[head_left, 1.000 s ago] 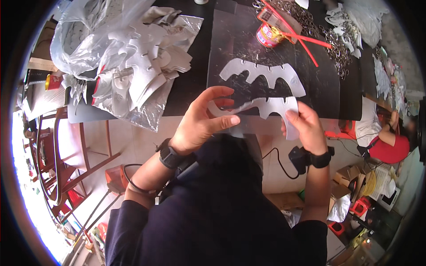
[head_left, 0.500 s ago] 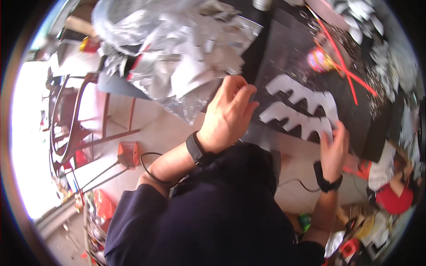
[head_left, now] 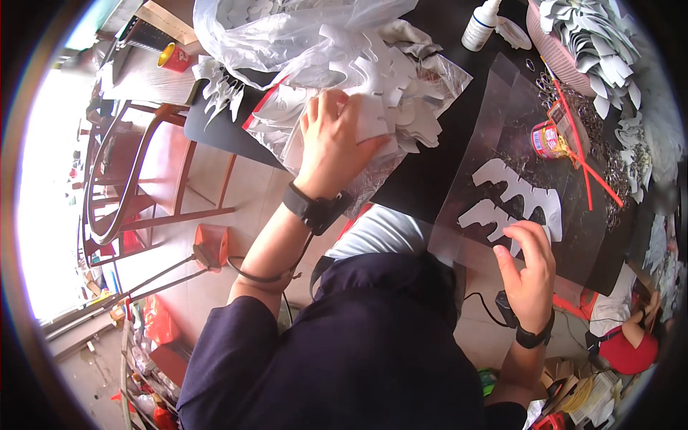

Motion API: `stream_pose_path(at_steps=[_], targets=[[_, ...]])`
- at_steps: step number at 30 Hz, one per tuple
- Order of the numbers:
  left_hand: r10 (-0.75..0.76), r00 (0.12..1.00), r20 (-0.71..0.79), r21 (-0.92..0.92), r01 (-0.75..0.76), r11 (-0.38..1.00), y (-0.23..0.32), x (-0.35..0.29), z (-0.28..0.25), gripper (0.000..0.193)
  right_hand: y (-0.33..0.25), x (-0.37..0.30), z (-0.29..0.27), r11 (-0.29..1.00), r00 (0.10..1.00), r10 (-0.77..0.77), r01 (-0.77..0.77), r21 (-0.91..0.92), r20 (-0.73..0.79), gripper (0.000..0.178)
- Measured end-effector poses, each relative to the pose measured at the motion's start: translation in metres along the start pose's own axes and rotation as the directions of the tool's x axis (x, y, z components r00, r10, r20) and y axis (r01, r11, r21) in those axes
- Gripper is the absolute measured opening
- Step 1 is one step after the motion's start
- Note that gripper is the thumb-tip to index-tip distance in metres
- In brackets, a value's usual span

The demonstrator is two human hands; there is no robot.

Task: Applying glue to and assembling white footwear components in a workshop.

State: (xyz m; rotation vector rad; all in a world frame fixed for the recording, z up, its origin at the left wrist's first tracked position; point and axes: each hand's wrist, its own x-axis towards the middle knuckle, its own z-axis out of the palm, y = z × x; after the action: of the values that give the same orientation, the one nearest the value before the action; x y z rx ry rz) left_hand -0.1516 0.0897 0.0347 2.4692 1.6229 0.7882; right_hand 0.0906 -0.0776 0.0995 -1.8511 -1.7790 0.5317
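Head view: nearest, the right hand (head_left: 532,278), loosely curled with thumb and fingers parted, grips nothing visible; whether it touches the lower arched piece (head_left: 487,214) is unclear. That piece and the upper arched piece (head_left: 517,188) lie flat, curving the same way, on a clear sheet (head_left: 498,89) that presumably shields the black table (head_left: 410,185).

Farther up, the left hand (head_left: 333,147) reaches over a pile of grey pieces (head_left: 412,97), fingers bent; I cannot tell whether it grasps one. Crinkled plastic beneath probably keeps the pile together.

Beyond the two arched pieces sit one pink tub (head_left: 546,140) and two red sticks (head_left: 589,172), crossing, perhaps parked aside. Farthest stand one white bottle (head_left: 479,30) and one pink basket (head_left: 548,44), seemingly corralling more grey pieces, too overlapped to count.
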Motion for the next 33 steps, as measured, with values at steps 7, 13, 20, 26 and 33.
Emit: stream_pose_path(at_steps=[7,13,20,26,33], targets=[[-0.141,0.961,-0.238,-0.346,0.052,0.937,-0.008,0.015,-0.026,0.013,-0.045,0.05,0.044,0.762,0.974,-0.013,-0.135,0.634,0.224,0.03],[0.05,0.986,-0.161,-0.409,-0.112,0.906,0.039,-0.021,-0.053,0.023,-0.093,0.094,0.094,0.049,0.977,-0.179,-0.105,0.993,0.112,0.064],[0.341,0.939,0.049,-0.799,-0.168,0.577,0.061,-0.047,-0.058,0.021,-0.037,0.025,0.035,0.54,0.986,0.086,-0.166,0.825,0.142,0.027],[0.436,0.864,0.253,-0.707,-0.143,0.693,0.083,-0.043,-0.027,0.023,0.012,-0.037,-0.057,0.912,0.987,0.124,-0.154,0.38,0.104,0.02],[0.385,0.737,0.555,-0.828,0.531,0.177,0.124,-0.031,0.009,0.059,0.036,-0.055,-0.082,0.892,0.957,0.234,-0.281,0.355,0.172,0.021]])
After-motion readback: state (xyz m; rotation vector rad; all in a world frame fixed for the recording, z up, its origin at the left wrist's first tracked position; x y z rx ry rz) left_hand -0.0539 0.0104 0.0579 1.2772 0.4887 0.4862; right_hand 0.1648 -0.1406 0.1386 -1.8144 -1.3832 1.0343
